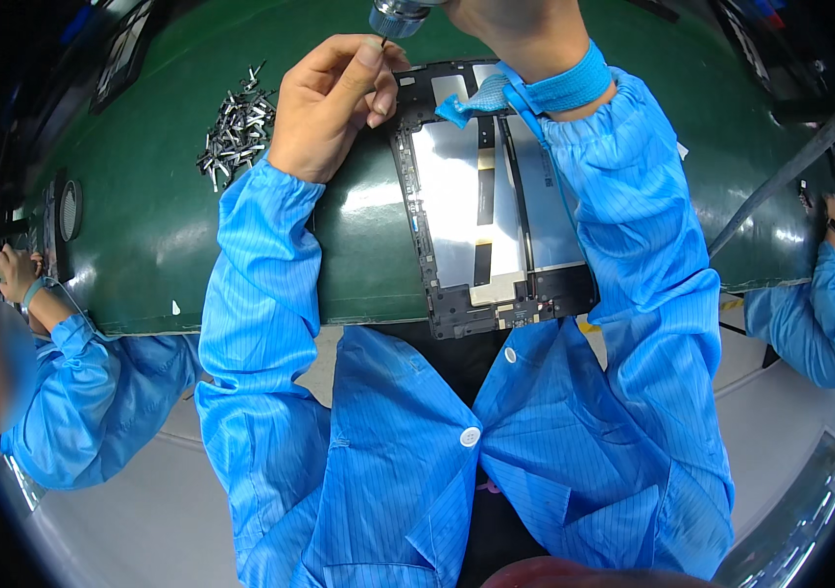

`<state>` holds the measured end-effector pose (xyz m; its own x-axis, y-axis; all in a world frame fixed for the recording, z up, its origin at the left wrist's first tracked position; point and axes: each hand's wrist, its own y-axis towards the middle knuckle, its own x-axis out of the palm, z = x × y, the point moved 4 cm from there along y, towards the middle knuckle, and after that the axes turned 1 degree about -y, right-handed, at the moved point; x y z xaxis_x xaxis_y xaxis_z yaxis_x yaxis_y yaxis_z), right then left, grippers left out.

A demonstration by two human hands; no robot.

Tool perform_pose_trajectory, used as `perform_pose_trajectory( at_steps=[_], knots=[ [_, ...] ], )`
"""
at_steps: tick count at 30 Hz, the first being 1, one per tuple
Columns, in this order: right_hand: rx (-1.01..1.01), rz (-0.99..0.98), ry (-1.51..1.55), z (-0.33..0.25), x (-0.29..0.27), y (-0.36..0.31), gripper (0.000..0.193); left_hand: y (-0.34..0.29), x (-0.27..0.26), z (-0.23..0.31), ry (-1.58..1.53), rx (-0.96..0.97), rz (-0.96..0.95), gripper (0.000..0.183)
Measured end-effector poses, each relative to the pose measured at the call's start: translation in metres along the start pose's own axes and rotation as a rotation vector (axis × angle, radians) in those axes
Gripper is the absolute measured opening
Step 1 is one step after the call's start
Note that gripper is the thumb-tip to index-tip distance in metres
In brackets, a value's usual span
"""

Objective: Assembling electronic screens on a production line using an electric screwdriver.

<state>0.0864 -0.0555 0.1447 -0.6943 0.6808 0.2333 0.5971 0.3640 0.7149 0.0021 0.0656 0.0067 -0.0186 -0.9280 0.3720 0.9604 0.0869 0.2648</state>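
At the top edge, a silver-nosed electric screwdriver (398,18) points its thin bit down. My right hand (525,34) is on the tool, though the picture's edge cuts off most of its fingers. A blue wrist strap (574,83) circles that wrist. My left hand (334,103) is closed in a pinch, thumb and forefinger at the bit's tip; whatever they hold is too small to make out. Below and between my forearms lies an opened tablet (452,196) with silver battery panels and a black frame, partly covered by my right sleeve.
On the green table (358,245), a pile of small black and silver parts (236,127) lies left of my left hand. A grey cable (780,181) runs beyond my right sleeve. Co-workers in blue sit at far left (74,392) and far right (799,314).
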Motion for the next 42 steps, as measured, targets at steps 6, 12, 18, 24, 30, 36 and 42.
perform_pose_trajectory(
  at_steps=[6, 12, 18, 24, 30, 36, 42],
  knots=[
    [0.064, 0.034, 0.035, 0.002, 0.0, 0.0, 0.022, 0.001, -0.002, -0.001, 0.016, -0.026, -0.023, 0.032],
    [0.053, 0.028, 0.052, -0.002, -0.002, 0.0, 0.022, 0.002, -0.003, 0.002, 0.027, -0.049, 0.016, 0.041],
    [0.101, -0.007, -0.001, 0.029, -0.006, -0.01, 0.019, 0.003, -0.027, 0.01, 0.607, -0.172, 0.319, 0.03],
    [0.248, -0.093, 0.015, 0.067, -0.003, -0.024, 0.016, 0.008, -0.036, -0.002, 0.704, -0.325, 0.085, 0.027],
    [0.264, -0.122, -0.036, 0.074, -0.001, -0.031, 0.022, 0.011, -0.048, -0.002, 0.802, -0.264, 0.026, 0.023],
    [0.282, -0.132, 0.007, 0.08, -0.002, -0.034, 0.022, 0.008, -0.035, 0.003, 0.594, -0.409, 0.096, 0.02],
    [0.296, -0.136, 0.041, 0.084, -0.003, -0.034, 0.021, 0.01, -0.037, 0.003, 0.574, -0.413, 0.098, 0.02]
  ],
)
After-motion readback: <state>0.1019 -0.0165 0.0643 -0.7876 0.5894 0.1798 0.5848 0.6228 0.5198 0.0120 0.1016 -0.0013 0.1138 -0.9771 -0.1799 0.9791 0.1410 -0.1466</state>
